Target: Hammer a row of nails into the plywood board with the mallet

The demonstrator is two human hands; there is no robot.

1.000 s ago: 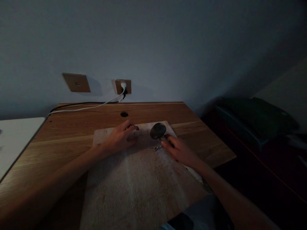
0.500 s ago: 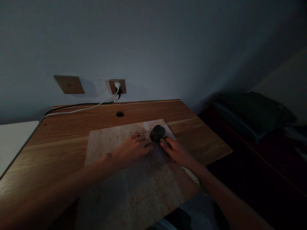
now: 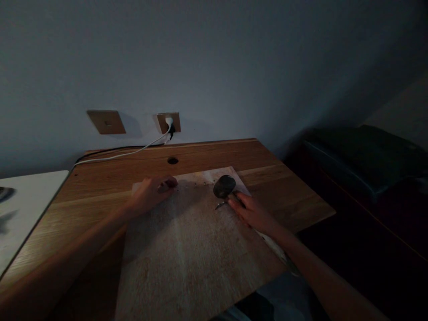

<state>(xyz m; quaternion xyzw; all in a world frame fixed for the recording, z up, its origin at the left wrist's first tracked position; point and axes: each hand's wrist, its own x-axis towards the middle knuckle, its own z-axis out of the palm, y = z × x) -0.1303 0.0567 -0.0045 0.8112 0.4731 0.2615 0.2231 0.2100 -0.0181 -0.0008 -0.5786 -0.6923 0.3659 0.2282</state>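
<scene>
My right hand is closed round the handle of a tool with a dark, rounded head, whose exact kind the dim light hides. That head is over the upper right of a pale wooden board. Beside my right fingers shows a small shiny metal piece. Several small metal pins, nails or screws, stand in a row along the board's far edge. My left hand is at the board's far left corner, fingers curled together; anything between them is too small to make out.
The board lies on a wooden table with a round cable hole. Behind it, a wall socket holds plugs with a white cable and a black one. A white surface adjoins at left. Dark green cushion-like items lie at right.
My left hand has moved left from the row of pins to the board's far left corner, uncovering the pins and the shiny metal piece. My right hand keeps its hold on the tool.
</scene>
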